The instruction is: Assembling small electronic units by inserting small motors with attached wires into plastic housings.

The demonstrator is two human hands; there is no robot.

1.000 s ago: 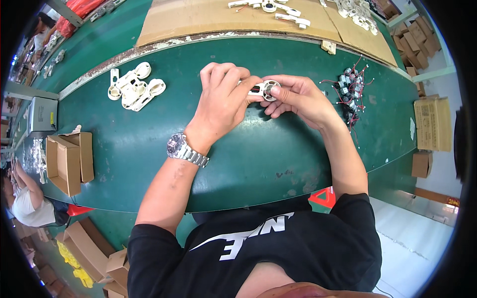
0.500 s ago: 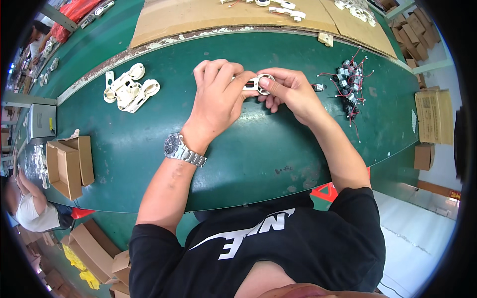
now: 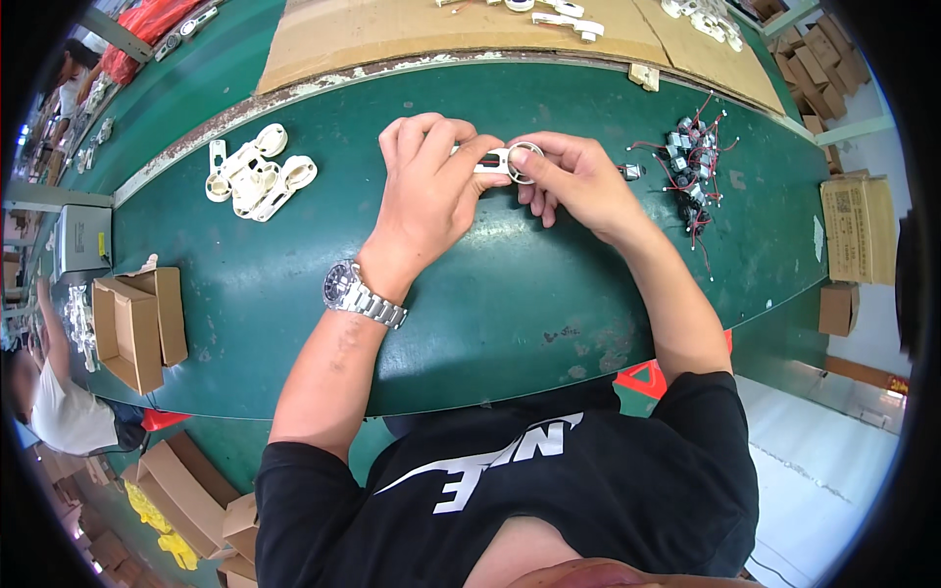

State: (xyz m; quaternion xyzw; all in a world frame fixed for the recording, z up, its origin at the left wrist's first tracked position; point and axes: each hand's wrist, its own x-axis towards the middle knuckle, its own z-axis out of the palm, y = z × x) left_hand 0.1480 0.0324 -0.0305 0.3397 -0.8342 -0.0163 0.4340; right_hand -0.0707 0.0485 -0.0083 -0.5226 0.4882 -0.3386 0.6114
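Note:
Between my two hands, above the green table, is a white plastic housing (image 3: 497, 162) with a round ring end and a slotted handle. My left hand (image 3: 423, 191) pinches its handle side, hiding much of that part. At the ring, my right hand (image 3: 576, 181) grips with the thumb pressed on it and the other fingers behind. A small motor (image 3: 632, 171) lies just right of my right hand. Farther right sits a heap of small motors with red wires (image 3: 692, 157). On the left rests a pile of similar white housings (image 3: 257, 176).
The green table (image 3: 470, 323) curves around me. An open cardboard box (image 3: 127, 328) stands at its left, near a grey metal box (image 3: 82, 240). Cardboard sheets (image 3: 431, 49) with white parts lie beyond the far ledge. Another person (image 3: 74, 407) sits at far left.
Both hands stay in place around the housing, with slight shifts of the right fingers and thumb. The person at far left has raised an arm.

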